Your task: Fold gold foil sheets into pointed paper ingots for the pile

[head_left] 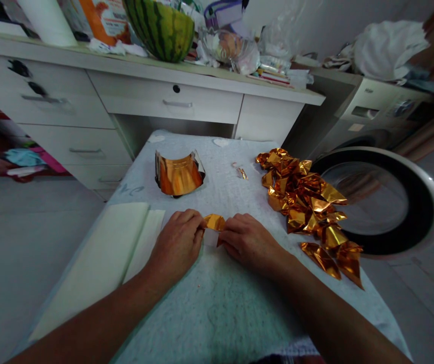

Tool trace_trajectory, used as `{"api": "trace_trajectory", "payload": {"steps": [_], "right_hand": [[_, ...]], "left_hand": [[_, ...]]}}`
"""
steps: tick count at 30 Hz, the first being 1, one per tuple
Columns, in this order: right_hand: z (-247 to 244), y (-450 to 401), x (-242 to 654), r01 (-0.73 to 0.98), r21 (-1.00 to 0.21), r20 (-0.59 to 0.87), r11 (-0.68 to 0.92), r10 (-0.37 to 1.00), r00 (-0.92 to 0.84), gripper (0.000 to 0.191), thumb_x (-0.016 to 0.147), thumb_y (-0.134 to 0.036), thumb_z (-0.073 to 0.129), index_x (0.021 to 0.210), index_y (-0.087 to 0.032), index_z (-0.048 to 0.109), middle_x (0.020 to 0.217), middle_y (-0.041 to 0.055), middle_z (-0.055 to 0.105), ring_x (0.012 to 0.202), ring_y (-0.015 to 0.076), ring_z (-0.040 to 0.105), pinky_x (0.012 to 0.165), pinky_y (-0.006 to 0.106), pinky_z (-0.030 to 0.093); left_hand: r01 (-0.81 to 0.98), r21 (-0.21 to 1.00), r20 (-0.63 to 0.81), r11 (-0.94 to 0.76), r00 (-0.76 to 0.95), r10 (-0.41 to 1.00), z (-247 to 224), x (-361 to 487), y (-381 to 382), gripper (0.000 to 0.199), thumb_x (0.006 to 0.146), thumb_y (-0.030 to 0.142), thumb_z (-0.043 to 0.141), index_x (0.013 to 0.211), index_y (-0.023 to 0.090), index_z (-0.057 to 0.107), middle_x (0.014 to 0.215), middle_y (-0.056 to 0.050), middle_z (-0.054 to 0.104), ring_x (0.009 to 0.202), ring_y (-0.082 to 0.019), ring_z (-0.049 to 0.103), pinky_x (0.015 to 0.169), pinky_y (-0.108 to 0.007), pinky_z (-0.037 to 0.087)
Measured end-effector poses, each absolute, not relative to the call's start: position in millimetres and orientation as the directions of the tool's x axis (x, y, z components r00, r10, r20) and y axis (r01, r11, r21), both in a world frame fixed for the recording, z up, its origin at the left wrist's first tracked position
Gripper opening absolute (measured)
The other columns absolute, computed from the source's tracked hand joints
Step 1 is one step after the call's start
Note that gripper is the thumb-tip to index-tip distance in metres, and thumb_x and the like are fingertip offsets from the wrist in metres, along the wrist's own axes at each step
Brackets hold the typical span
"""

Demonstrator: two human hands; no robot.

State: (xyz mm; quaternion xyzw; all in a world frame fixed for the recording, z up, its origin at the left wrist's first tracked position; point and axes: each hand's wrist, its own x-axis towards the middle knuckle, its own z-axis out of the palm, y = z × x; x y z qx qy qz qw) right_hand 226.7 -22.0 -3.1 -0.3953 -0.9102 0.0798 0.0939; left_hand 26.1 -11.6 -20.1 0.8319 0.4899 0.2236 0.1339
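A small sheet of shiny gold foil paper [214, 222] is stretched between my two hands at the middle of the cloth-covered table. My left hand [181, 237] pinches its left end; my right hand [249, 240] is closed on its right end. A bit of white shows just below the foil, between the hands. Beyond my left hand stands a curved stack of gold foil sheets [180, 175]. To the right of my right hand lies a heap of folded gold foil pieces [307, 197]. My fingertips are partly hidden behind the knuckles.
Pale paper sheets [99, 263] lie along the table's left side, under my left forearm. Tiny gold scraps [242, 173] rest near the far middle. Behind the table runs a white drawer desk [171, 96] holding a cut watermelon [159, 30]. A washing machine's open door [425, 202] adjoins the right edge.
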Motion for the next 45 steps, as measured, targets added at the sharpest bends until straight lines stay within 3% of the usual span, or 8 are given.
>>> {"api": "trace_trajectory", "payload": {"steps": [13, 27, 37, 45], "right_hand": [[-12, -22, 226, 0.701, -0.139, 0.162, 0.7, 0.714, -0.681, 0.015, 0.09, -0.015, 0.055, 0.082, -0.018, 0.068, 0.087, 0.0039, 0.063, 0.077, 0.0171, 0.049, 0.069, 0.032, 0.033], [-2, -22, 229, 0.699, -0.302, 0.121, 0.649, 0.753, -0.647, 0.015, 0.09, -0.016, 0.055, 0.092, -0.017, 0.069, 0.088, 0.0057, 0.062, 0.082, 0.0175, 0.053, 0.073, 0.029, 0.041], [-11, -22, 229, 0.68, -0.09, 0.177, 0.727, 0.684, -0.708, 0.016, 0.092, -0.017, 0.055, 0.08, -0.018, 0.065, 0.084, 0.0036, 0.063, 0.075, 0.0166, 0.051, 0.067, 0.03, 0.037], [-12, -21, 228, 0.702, -0.104, 0.21, 0.704, 0.706, -0.677, 0.014, 0.087, -0.012, 0.054, 0.079, -0.017, 0.063, 0.08, 0.0037, 0.061, 0.073, 0.0169, 0.049, 0.065, 0.03, 0.037]], "left_hand": [[0.744, 0.45, 0.238, -0.494, 0.433, 0.869, -19, 26, -12, 0.018, 0.087, 0.01, 0.047, 0.091, 0.02, 0.062, 0.097, -0.006, 0.064, 0.093, -0.025, 0.056, 0.086, -0.043, 0.047], [0.737, 0.461, 0.241, -0.493, 0.431, 0.87, -21, 25, -12, 0.019, 0.086, 0.009, 0.048, 0.093, 0.019, 0.062, 0.1, -0.006, 0.063, 0.095, -0.024, 0.055, 0.088, -0.042, 0.047], [0.74, 0.476, 0.224, -0.475, 0.421, 0.879, -22, 25, -12, 0.016, 0.087, 0.011, 0.049, 0.094, 0.019, 0.062, 0.1, -0.006, 0.063, 0.095, -0.024, 0.054, 0.087, -0.041, 0.045], [0.73, 0.508, 0.204, -0.458, 0.415, 0.887, -19, 25, -13, 0.012, 0.082, 0.01, 0.054, 0.088, 0.019, 0.058, 0.096, -0.005, 0.061, 0.093, -0.023, 0.053, 0.083, -0.039, 0.044]]}}
